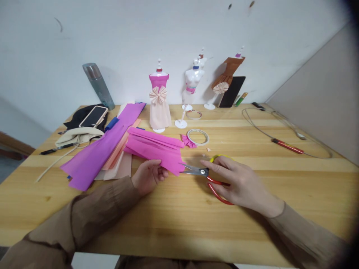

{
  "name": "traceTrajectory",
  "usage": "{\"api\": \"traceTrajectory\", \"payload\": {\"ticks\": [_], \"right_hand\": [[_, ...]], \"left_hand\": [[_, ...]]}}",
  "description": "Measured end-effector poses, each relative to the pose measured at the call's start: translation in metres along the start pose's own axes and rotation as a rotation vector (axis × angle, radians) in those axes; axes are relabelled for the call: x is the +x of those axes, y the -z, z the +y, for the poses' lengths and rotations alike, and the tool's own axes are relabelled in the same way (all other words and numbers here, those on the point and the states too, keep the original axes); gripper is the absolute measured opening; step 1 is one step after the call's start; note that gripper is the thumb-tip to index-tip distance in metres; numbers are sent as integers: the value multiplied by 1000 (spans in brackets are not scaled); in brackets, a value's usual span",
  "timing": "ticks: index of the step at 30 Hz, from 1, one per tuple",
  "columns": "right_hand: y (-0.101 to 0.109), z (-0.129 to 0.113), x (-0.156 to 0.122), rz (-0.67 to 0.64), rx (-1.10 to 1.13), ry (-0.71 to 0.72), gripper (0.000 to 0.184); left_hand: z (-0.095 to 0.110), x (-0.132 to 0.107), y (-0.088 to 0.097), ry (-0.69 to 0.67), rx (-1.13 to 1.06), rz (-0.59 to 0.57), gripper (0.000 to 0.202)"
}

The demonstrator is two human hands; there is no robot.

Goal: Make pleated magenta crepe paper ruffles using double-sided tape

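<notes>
My left hand [148,175] pinches the near edge of a folded hot-pink crepe paper [155,147] lying on the wooden table [179,220]. My right hand [238,183] grips red-handled scissors [209,175], whose steel blades point left and touch the paper's right corner. A small pink paper scrap [187,141] lies just beyond the blades.
Purple and peach paper sheets [103,149] lie to the left, with a phone [93,116], cloth and a pen. Tape rolls [198,136], three small dress mannequins [159,99], a bottle [98,85] and a dark tablet [231,91] stand at the back. A wire loop [280,130] lies right.
</notes>
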State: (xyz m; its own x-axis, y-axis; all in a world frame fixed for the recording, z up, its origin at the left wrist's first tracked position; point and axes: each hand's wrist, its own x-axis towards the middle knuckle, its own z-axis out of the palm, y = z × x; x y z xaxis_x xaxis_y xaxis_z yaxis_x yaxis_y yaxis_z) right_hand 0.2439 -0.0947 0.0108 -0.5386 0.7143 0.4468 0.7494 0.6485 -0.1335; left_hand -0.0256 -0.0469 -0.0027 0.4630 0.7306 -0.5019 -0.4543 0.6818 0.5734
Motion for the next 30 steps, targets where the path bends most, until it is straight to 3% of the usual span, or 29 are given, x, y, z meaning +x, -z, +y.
{"api": "traceTrajectory", "payload": {"ticks": [5, 15, 30], "right_hand": [[-3, -5, -1, 21, -92, -14, 40], [-10, -8, -3, 78, -76, -4, 45], [-16, -10, -8, 45, -68, -66, 46]], "left_hand": [[-1, 0, 0, -1, -5, -17, 33], [-4, 3, 7, -9, -15, -63, 21], [-5, 5, 11, 6, -32, -83, 27]]}}
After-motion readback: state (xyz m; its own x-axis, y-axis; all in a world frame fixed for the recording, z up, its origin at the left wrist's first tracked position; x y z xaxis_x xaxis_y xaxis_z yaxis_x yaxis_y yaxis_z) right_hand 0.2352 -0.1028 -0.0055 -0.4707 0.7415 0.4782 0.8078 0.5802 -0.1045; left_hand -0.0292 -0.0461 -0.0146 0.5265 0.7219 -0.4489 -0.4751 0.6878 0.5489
